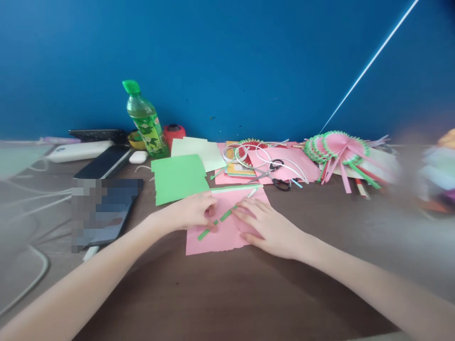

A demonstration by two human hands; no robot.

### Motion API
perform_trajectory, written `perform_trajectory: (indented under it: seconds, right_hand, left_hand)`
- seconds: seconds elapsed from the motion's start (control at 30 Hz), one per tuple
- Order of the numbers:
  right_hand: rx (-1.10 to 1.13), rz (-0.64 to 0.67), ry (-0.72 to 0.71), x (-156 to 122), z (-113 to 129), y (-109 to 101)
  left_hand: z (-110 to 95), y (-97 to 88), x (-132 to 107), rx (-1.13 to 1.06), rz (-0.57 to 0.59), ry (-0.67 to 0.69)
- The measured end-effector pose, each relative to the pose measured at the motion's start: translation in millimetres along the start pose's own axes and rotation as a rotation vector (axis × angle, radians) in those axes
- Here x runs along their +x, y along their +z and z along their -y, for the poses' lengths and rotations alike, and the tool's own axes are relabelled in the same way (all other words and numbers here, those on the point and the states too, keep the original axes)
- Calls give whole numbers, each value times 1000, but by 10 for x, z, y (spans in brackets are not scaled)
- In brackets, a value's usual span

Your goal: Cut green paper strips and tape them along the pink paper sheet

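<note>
A pink paper sheet (220,234) lies on the brown table in front of me. A thin green paper strip (218,221) runs slantwise across it. My left hand (192,210) has its fingers curled and pinches the strip near its middle. My right hand (265,225) lies flat on the pink sheet with fingers stretched out, its fingertips touching the strip's upper part.
A green sheet (179,179) and a pale sheet (204,151) lie behind, then scissors (275,176), white paper strips and pink-green paper fans (337,149). A green bottle (145,121), a phone, a tablet (103,213) and cables sit at the left. A blue wall stands behind.
</note>
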State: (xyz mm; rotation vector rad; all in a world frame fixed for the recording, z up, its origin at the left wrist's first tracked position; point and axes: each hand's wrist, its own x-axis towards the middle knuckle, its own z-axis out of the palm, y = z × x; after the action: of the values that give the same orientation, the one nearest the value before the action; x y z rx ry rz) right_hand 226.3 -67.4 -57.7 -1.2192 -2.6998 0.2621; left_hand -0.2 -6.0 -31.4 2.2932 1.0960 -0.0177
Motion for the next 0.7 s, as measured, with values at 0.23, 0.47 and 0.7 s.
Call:
perform_trajectory:
  seconds: [0.23,0.47,0.7]
  right_hand:
    - [43,-47,139,-156,387,33]
    - [37,-46,96,-274,429,110]
    - [131,-26,56,-281,249,84]
  left_hand:
    - [31,-27,-9,46,67,51]
    - [-30,-72,7,190,116,85]
    - [-2,-31,12,188,100,63]
